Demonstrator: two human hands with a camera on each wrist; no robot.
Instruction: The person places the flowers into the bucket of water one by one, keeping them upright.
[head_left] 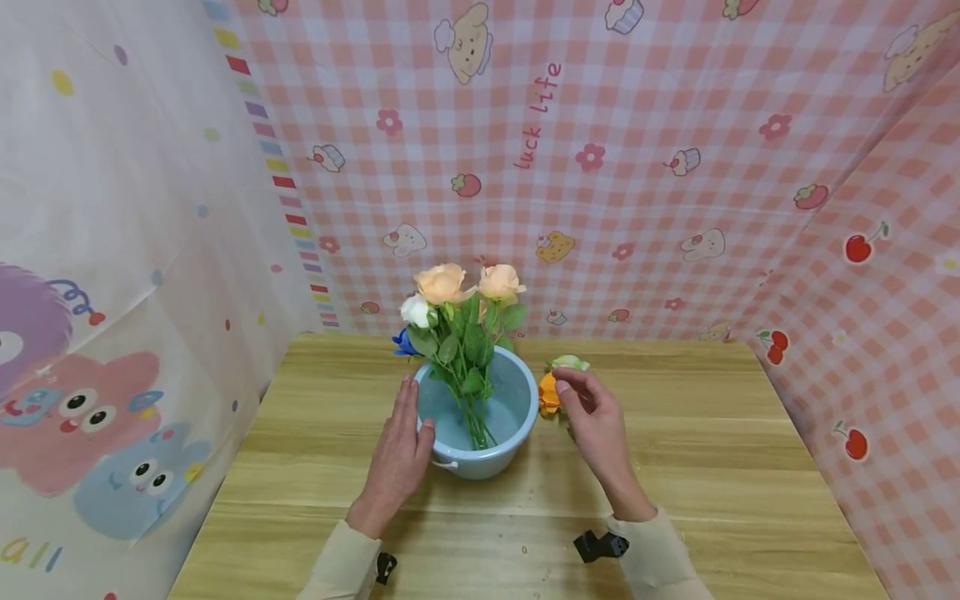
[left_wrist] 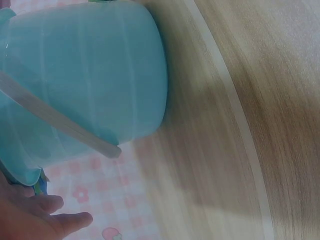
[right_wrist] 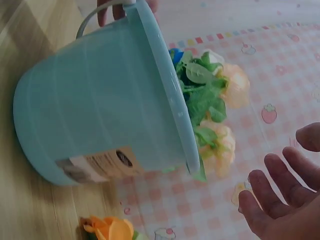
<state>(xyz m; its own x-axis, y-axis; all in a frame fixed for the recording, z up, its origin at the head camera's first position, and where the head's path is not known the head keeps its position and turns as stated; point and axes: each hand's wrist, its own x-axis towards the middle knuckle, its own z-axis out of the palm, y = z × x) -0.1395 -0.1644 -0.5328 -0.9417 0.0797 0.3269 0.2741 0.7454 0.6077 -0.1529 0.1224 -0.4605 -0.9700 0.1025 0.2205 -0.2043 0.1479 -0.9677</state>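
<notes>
A light blue bucket (head_left: 483, 465) stands upright on the table, its handle hanging down the side. Stems inside it carry two peach roses (head_left: 441, 284), a white rose (head_left: 416, 311) and green leaves (head_left: 477, 342); a blue flower (head_left: 405, 342) shows beyond the rim on the left. My left hand (head_left: 397, 454) rests against the bucket's left side with fingers straight. To the right of the bucket, my right hand (head_left: 596, 425) hovers with relaxed, slightly bent fingers and nothing between them. Near its fingertips lie an orange flower (head_left: 549, 394) and a pale green flower (head_left: 570, 362).
The wooden table (head_left: 720, 467) reaches back to a pink checked cloth (head_left: 645, 200). A white patterned cloth (head_left: 150, 275) hangs on the left. Black pieces (head_left: 600, 546) are on both wrists, by the cream sleeves (head_left: 656, 554). A printed label (right_wrist: 102, 166) is on the bucket's side.
</notes>
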